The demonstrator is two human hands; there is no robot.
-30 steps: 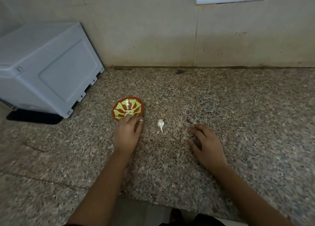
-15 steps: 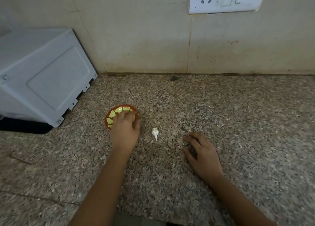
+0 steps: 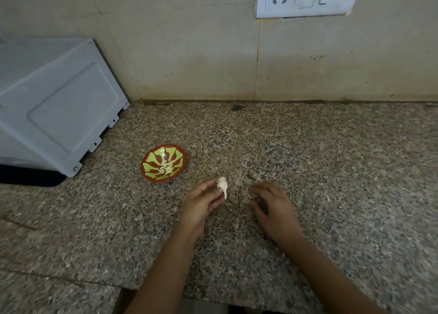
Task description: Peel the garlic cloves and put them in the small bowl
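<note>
Task partly done. The small red ceramic bowl with yellow markings (image 3: 151, 158) holds a cluster of pale peeled cloves (image 3: 166, 168). Your left hand (image 3: 201, 202), at 4 o'clock of the bowl, pinches one white garlic clove with a papery tail (image 3: 222, 185) between thumb and fingertips; it looks unpeeled. Your right hand (image 3: 275, 207) rests on the speckled granite bench (image 3: 331, 171) at 3 o'clock of the left, fingers loosely curled, empty. Remaining: peel this clove, put it in the bowl.

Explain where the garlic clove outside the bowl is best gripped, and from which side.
Probably pinch the garlic clove across its rounded upper body, coming from its left, where the left hand pinches it. The thin tail points toward the person and looks too slender to hold, so leave it free for the right hand.
</note>
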